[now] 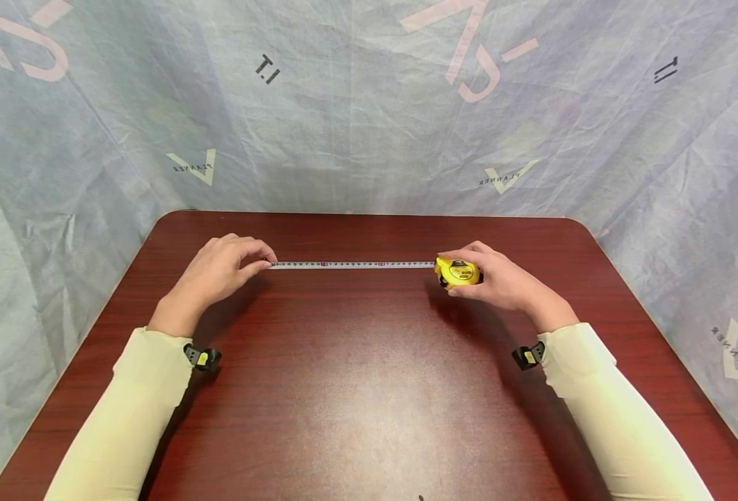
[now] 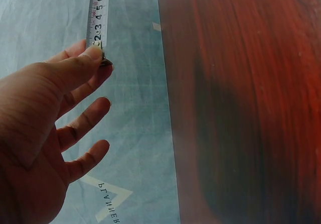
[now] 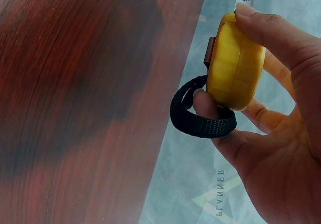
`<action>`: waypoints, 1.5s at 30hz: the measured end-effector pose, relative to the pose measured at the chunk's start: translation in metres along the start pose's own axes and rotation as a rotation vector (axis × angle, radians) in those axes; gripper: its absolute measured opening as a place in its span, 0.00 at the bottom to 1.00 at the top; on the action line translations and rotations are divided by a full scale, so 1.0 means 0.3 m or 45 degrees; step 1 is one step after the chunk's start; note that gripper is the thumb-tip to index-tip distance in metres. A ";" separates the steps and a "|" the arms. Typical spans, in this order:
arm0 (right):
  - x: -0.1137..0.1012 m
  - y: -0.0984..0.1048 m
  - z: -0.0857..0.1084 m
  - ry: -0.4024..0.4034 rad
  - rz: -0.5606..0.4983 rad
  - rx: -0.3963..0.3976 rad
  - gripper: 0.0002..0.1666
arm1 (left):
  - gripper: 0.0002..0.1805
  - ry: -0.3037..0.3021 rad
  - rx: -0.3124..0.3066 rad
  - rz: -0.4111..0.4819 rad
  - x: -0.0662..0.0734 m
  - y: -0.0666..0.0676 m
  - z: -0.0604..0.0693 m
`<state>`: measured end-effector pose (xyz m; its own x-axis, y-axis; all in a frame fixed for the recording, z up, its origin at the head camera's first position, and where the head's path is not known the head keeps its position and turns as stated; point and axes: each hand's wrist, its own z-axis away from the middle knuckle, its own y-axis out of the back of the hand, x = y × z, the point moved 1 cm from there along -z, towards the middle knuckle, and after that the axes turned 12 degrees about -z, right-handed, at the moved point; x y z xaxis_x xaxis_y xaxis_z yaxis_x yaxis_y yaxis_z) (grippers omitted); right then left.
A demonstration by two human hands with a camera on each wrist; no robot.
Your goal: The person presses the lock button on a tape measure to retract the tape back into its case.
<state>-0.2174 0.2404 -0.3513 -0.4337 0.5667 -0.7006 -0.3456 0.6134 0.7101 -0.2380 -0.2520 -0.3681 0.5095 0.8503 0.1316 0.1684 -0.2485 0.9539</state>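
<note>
A yellow tape measure (image 1: 459, 272) is gripped by the right hand (image 1: 500, 277), its white blade (image 1: 356, 264) drawn out in a straight line to the left. At the blade's end the left hand (image 1: 218, 271) pinches the metal tip between thumb and forefinger. The left wrist view shows the low numbers of the blade (image 2: 98, 18) rising from that pinch, the other fingers spread. In the right wrist view the case (image 3: 235, 63) sits between thumb and fingers, and a black strap (image 3: 203, 126) loops round one finger.
Both hands are above a dark red wooden table (image 1: 356, 376) with rounded far corners. Behind and beside it hangs a pale grey printed sheet (image 1: 343, 139). Each wrist wears a black band with a small device.
</note>
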 end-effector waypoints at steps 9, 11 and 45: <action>-0.001 -0.005 -0.009 -0.011 0.017 -0.012 0.37 | 0.06 -0.027 0.010 0.001 0.009 0.007 -0.003; 0.001 -0.006 -0.011 -0.020 0.015 -0.013 0.38 | 0.06 -0.027 0.010 0.002 0.011 0.008 -0.003; -0.009 -0.022 -0.016 -0.042 -0.004 -0.013 0.38 | 0.07 0.000 -0.032 0.005 0.031 -0.011 -0.018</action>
<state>-0.2181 0.2321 -0.3537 -0.4051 0.5829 -0.7044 -0.3555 0.6094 0.7087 -0.2385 -0.2406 -0.3686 0.5102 0.8494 0.1350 0.1456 -0.2400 0.9598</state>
